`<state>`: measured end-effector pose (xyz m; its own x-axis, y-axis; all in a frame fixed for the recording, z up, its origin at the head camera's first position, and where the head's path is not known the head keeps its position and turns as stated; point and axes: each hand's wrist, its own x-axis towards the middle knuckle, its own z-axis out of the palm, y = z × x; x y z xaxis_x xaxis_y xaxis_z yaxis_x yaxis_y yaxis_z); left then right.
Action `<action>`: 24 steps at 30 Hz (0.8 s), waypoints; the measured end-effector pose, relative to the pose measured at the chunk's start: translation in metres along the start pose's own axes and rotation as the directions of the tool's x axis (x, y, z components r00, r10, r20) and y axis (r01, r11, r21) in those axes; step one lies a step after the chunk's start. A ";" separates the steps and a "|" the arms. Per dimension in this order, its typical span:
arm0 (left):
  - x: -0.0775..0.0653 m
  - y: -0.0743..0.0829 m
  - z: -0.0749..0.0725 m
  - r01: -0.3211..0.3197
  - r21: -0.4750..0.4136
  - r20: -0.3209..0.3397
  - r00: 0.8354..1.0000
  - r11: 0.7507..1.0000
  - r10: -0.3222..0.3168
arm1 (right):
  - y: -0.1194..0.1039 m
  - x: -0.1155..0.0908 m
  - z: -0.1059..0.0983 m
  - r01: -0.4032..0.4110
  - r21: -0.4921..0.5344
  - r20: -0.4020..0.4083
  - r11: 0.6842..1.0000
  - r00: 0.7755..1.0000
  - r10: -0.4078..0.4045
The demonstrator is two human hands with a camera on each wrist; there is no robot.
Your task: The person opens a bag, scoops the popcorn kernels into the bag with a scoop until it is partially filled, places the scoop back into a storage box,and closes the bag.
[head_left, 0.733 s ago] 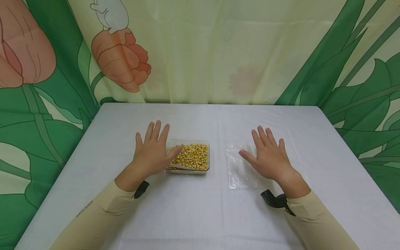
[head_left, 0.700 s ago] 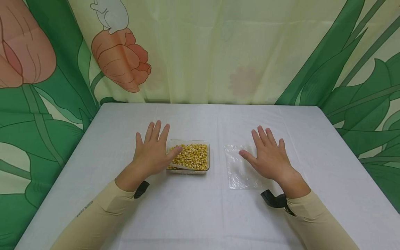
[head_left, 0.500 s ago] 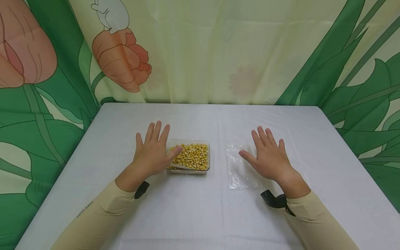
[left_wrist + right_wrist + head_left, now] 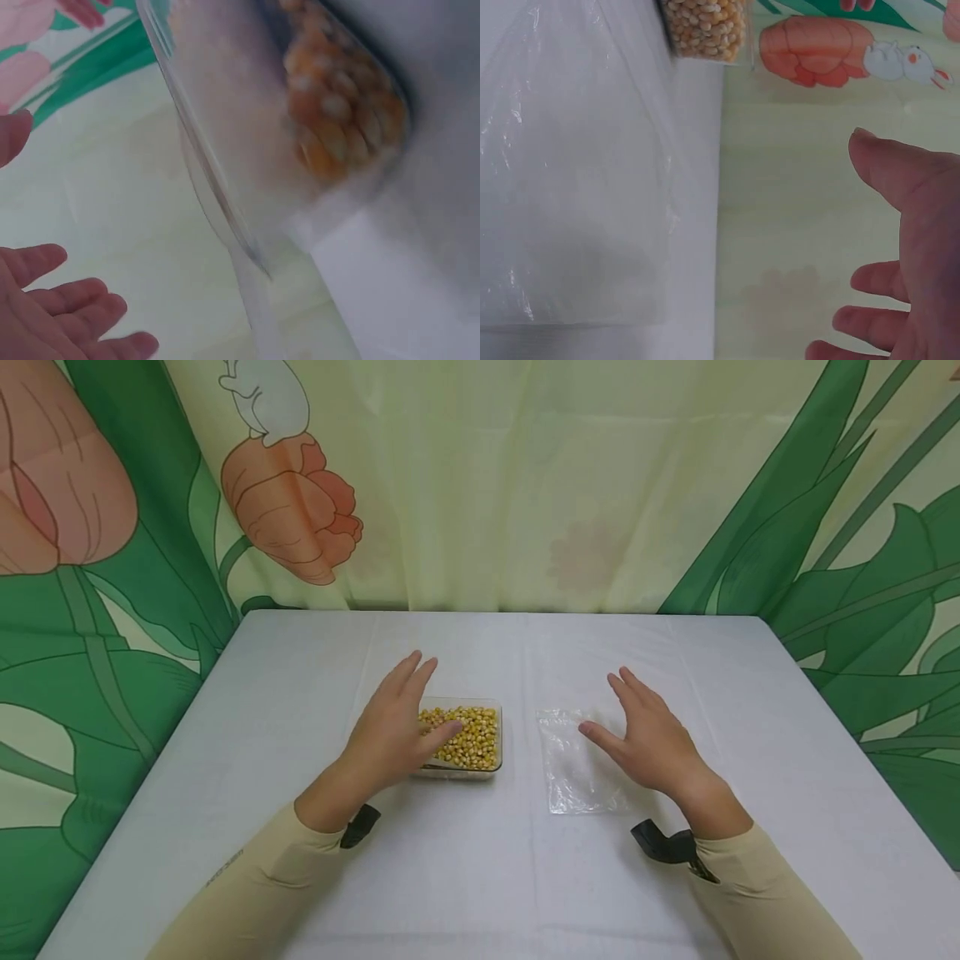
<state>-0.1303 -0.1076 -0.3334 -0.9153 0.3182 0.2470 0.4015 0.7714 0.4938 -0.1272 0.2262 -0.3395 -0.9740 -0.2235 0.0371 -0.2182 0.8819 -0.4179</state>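
In the head view a clear rectangular container [image 4: 461, 774] of yellow corn kernels [image 4: 474, 739] stands on the table. My left hand [image 4: 386, 731] hovers over its left side, fingers extended, hiding that end. The left wrist view shows the container wall [image 4: 225, 135] close up, with the fingers apart from it. To the right lies a flat transparent plastic bag [image 4: 570, 768]. Above the bag's right part is my right hand [image 4: 656, 739], thumb spread from the fingers and holding nothing. Much of the bag [image 4: 570, 187] fills the left of the right wrist view.
A white cloth [image 4: 510, 877] covers the table. Behind its far edge hangs a curtain [image 4: 465, 485] printed with flowers, leaves and a rabbit. Dark wrist-worn devices sit under both wrists, the right one [image 4: 663, 843] showing more.
My left hand has moved right over the container and turned partly on its side. My right hand has turned too, nearly in place. Container and bag stay put.
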 end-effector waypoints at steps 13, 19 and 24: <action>-0.001 0.031 0.031 -0.087 -0.256 -0.005 0.996 0.963 0.089 | 0.014 -0.001 0.011 0.044 0.195 -0.065 0.980 0.997 -0.032; -0.001 0.042 0.043 -0.086 -0.302 0.020 0.995 0.949 0.097 | 0.022 -0.003 0.019 0.037 0.253 -0.067 0.967 0.998 -0.020; -0.002 0.051 0.050 -0.055 -0.345 0.083 0.993 0.937 0.089 | 0.025 -0.005 0.023 -0.015 0.251 -0.034 0.968 0.999 0.025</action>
<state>-0.1102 -0.0413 -0.3504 -0.8754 0.4306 0.2199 0.4384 0.5152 0.7365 -0.1264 0.2393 -0.3712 -0.9806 -0.1874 0.0578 -0.1811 0.7526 -0.6331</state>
